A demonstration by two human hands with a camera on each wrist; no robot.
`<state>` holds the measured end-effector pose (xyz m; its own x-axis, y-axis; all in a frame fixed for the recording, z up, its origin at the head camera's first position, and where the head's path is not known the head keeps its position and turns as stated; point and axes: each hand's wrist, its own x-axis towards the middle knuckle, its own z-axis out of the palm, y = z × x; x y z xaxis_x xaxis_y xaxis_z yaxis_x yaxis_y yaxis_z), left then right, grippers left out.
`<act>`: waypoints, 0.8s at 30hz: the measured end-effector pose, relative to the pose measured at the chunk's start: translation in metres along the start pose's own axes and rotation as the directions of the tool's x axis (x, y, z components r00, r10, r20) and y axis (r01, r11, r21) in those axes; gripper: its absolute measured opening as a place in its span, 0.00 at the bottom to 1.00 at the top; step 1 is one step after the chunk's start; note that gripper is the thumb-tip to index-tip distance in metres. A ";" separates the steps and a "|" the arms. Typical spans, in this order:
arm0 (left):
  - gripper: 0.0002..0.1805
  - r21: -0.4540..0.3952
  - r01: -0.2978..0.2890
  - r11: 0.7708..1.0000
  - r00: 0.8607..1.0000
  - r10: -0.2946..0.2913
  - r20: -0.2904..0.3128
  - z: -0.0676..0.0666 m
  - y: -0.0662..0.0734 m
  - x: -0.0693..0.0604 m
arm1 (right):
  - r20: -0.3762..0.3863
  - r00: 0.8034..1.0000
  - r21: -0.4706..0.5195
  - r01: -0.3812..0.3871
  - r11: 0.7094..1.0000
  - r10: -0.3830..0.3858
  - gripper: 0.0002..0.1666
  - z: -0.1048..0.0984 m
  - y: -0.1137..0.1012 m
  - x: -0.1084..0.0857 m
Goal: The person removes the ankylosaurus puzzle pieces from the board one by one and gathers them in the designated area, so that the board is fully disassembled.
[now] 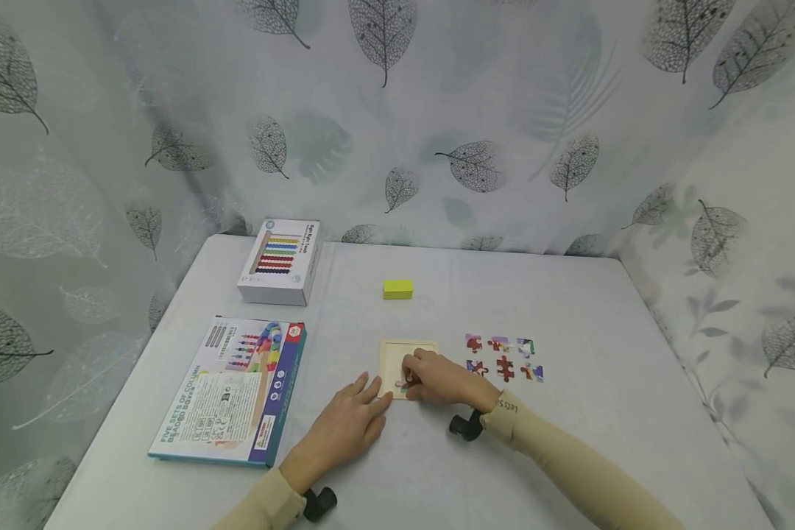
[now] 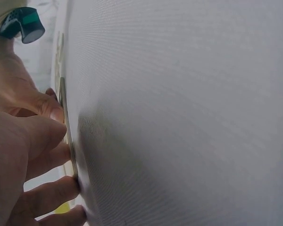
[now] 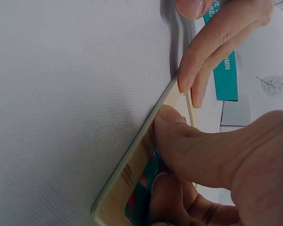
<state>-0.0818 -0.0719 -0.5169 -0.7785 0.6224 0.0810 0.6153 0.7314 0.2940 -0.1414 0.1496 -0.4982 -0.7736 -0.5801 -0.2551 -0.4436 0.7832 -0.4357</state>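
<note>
A shallow wooden puzzle tray (image 1: 391, 357) lies on the white table in front of me. My left hand (image 1: 344, 423) rests beside it with fingers extended, the fingertips touching its left edge. Over the tray's lower right part is my right hand (image 1: 440, 379), fingers curled at a teal puzzle piece with red marks (image 3: 136, 203) near the tray's lower border. In the right wrist view its thumb (image 3: 172, 129) lies against the wooden rim. Those fingers cover much of the piece. Several loose jigsaw pieces (image 1: 505, 368) lie in two rows right of the tray.
Left of the hands lies a beaded-column toy box (image 1: 228, 390). Behind it stands a white box with a bead-frame picture (image 1: 280, 261). A yellow block (image 1: 397, 289) sits beyond the tray. Leaf-patterned curtains (image 1: 397, 147) border the table's back and sides.
</note>
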 end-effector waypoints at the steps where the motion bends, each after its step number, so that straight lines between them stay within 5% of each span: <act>1: 0.20 0.000 0.001 1.000 1.000 -0.001 0.000 0.000 0.000 0.000 | 0.002 1.000 0.000 -0.002 1.000 0.002 0.14 0.000 0.000 0.000; 24: 0.20 -0.001 0.014 1.000 1.000 -0.014 0.016 -0.001 0.001 0.001 | -0.070 0.998 0.069 0.005 0.998 -0.001 0.16 0.003 0.003 -0.003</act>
<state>-0.0819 -0.0704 -0.5156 -0.7848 0.6167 0.0612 0.6043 0.7396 0.2964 -0.1392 0.1532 -0.5016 -0.8029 -0.5636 -0.1942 -0.4153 0.7626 -0.4959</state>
